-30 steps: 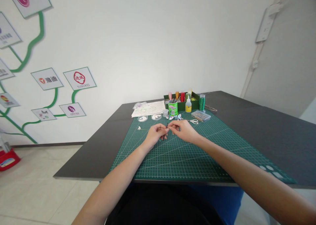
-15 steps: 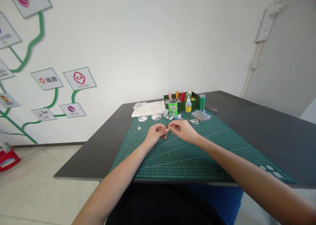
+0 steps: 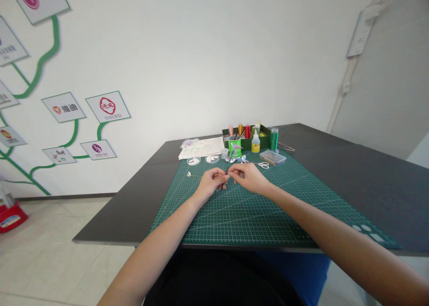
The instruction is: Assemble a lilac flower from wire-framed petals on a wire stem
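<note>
My left hand (image 3: pixel 213 180) and my right hand (image 3: pixel 247 176) meet fingertip to fingertip above the green cutting mat (image 3: pixel 254 216). A thin dark stick-like piece (image 3: pixel 221 186) is pinched in my left hand, its lower end poking out under the fingers. The fingertips of my right hand are closed at its upper end; what they pinch is too small to make out. Left of my hands lies a small white flower on a thin stem (image 3: pixel 189 175). White-handled scissors (image 3: pixel 264 165) rest beyond my right hand.
At the back stand a dark green box (image 3: pixel 265 141) of thread spools, a green can (image 3: pixel 235 147), a yellow-labelled glue bottle (image 3: pixel 255 143) and a green tube (image 3: pixel 274 139). Two shallow dishes (image 3: pixel 193 161), white sheets (image 3: pixel 201 148) and a clear case (image 3: pixel 273 157) lie nearby.
</note>
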Available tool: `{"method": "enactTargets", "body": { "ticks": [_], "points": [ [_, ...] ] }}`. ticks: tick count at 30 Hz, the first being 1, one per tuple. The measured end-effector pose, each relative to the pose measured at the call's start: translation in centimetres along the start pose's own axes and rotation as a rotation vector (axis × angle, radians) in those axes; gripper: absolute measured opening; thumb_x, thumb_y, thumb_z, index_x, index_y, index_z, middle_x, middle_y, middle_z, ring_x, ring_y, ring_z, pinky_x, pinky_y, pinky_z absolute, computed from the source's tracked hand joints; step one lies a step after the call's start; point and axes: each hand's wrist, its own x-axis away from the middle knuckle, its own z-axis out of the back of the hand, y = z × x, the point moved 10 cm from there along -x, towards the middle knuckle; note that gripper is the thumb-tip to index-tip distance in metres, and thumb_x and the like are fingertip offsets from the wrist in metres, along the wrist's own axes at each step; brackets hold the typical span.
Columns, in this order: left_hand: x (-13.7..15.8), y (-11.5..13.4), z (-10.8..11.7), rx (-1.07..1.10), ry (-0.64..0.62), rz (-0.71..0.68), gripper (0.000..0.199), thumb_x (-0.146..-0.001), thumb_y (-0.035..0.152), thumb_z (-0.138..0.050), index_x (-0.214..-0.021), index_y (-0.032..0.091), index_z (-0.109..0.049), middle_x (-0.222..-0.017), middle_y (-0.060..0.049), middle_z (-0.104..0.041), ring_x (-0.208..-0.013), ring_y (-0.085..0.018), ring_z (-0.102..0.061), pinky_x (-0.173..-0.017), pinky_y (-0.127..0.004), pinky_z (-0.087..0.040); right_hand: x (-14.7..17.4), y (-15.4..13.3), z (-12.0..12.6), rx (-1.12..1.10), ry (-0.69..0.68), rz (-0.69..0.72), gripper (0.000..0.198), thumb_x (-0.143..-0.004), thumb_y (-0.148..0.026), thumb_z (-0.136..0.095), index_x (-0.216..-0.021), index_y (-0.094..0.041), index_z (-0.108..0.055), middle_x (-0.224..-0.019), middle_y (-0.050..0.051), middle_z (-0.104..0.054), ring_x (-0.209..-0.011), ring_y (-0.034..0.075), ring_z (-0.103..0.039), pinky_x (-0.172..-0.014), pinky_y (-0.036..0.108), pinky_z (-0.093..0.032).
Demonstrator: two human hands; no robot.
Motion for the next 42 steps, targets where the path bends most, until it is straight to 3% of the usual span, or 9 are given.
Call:
{"method": "enactTargets", "body": {
  "ticks": [42],
  "points": [
    [-0.18, -0.43, 0.14, -0.066, -0.020, -0.006, 0.038, -0.068, 0.044, -0.079, -0.077, 0.014, -0.057, -0.054, 0.003, -0.060, -0.045, -0.009, -0.055, -0.045, -0.019, -0.038, -0.16, 0.28, -0.38, 0.078, -0.005, 0.034, 0.015, -0.087, -0.020, -0.055, -0.081, -0.016, -0.068, -0.057, 0.000, -0.062, -0.051, 0.011, -0.052, -0.054, 0.023, -0.037]
  ]
}}
